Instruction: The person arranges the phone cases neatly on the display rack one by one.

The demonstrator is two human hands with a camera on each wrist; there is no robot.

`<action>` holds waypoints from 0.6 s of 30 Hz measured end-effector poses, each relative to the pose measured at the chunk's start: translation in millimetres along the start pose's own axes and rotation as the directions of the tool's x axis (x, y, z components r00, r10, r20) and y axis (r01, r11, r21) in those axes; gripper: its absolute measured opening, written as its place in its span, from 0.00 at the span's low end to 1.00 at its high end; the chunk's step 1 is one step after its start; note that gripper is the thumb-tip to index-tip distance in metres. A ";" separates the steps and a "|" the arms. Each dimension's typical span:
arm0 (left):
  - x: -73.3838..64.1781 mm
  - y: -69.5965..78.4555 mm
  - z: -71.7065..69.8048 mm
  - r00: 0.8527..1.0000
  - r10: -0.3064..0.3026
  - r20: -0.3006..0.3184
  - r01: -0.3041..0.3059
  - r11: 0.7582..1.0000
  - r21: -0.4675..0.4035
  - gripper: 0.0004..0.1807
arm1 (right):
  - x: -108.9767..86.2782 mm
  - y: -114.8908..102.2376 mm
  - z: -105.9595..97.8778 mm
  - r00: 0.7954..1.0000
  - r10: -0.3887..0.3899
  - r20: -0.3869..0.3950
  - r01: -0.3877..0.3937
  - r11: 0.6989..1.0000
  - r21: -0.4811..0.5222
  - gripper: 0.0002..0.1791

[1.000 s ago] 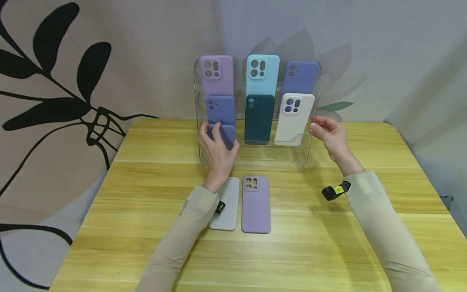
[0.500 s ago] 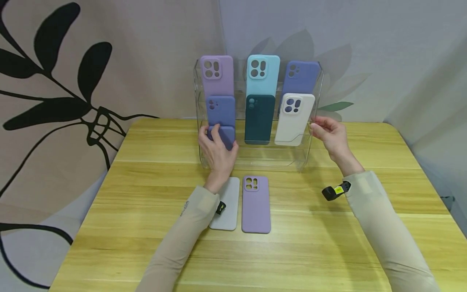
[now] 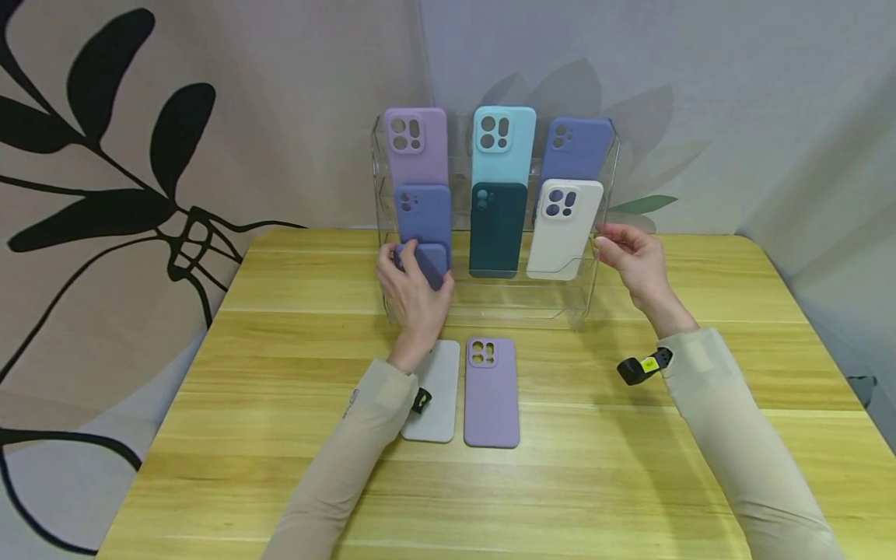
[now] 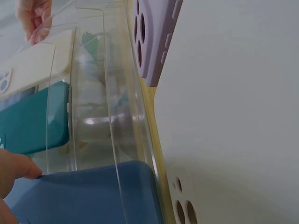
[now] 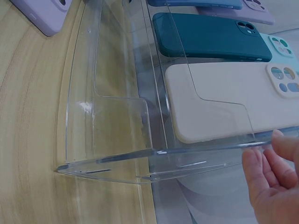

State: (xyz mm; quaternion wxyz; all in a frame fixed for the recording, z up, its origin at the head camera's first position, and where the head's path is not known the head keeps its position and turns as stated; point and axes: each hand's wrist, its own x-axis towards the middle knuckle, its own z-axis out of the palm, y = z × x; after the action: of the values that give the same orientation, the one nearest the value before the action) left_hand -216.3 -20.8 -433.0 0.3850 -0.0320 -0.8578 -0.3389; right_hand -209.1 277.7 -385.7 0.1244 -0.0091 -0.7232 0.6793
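Observation:
My left hand grips a blue phone case by its edges at the left of the lowest tier of a clear acrylic display stand. In the left wrist view the thumb lies along that case's side, and the lower end sits behind the clear front lip. My right hand pinches the stand's right side edge between thumb and fingers, beside a white phone case. The right wrist view shows the thumb above the clear edge and the fingers below it.
On higher tiers lean a dark green case, a second blue case, a purple case, a light blue case and another blue case. A pale grey case and a purple one lie on the wooden table.
My left hand has lowered the blue phone case slightly in the lowest tier, and its top edge now sits further down. The right hand keeps its hold on the stand.

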 end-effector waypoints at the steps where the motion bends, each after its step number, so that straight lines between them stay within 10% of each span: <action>1: 0.1 -0.1 -0.8 1.000 0.004 0.005 -0.004 1.000 0.007 0.35 | -0.1 0.0 0.1 1.000 -0.001 0.000 0.001 1.000 -0.003 0.11; 18: 0.3 8.5 -31.3 0.984 0.148 0.099 -0.146 0.989 -0.026 0.32 | -1.6 -2.4 0.1 1.000 0.017 -0.004 -0.017 1.000 0.007 0.08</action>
State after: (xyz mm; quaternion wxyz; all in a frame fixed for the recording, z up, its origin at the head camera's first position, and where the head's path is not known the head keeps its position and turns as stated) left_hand -193.8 -33.3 -413.3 0.3648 -0.1162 -0.8682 -0.3156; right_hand -207.2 277.2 -383.5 0.1202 -0.0162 -0.7203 0.6829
